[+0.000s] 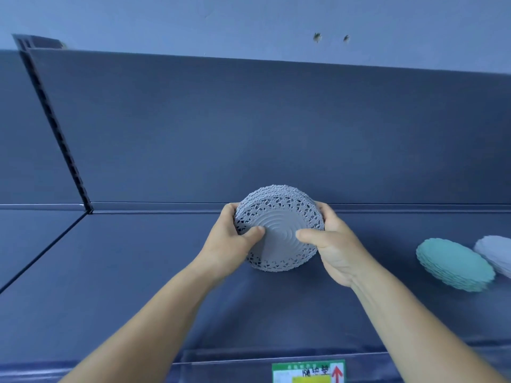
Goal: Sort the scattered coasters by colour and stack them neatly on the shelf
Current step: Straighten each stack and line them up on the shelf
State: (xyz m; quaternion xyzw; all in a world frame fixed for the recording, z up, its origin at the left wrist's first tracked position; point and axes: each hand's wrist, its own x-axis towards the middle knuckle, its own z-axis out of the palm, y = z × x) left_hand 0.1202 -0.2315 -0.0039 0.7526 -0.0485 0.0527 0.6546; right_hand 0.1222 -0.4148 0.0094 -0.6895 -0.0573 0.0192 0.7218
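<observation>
Both hands, left hand (pixel 235 230) and right hand (pixel 329 244), grip grey coaster stack (pixel 279 229), tilted above shelf (pixel 138 272). Teal stack (pixel 455 265) and pale stack (pixel 496 254) already shelved at right. Grey stack not yet set down; judged nearly finished.

Green-edged price label (pixel 308 371) with red arrow on front rail, slotted upright (pixel 55 125) at left, two wall marks (pixel 317 37)
</observation>
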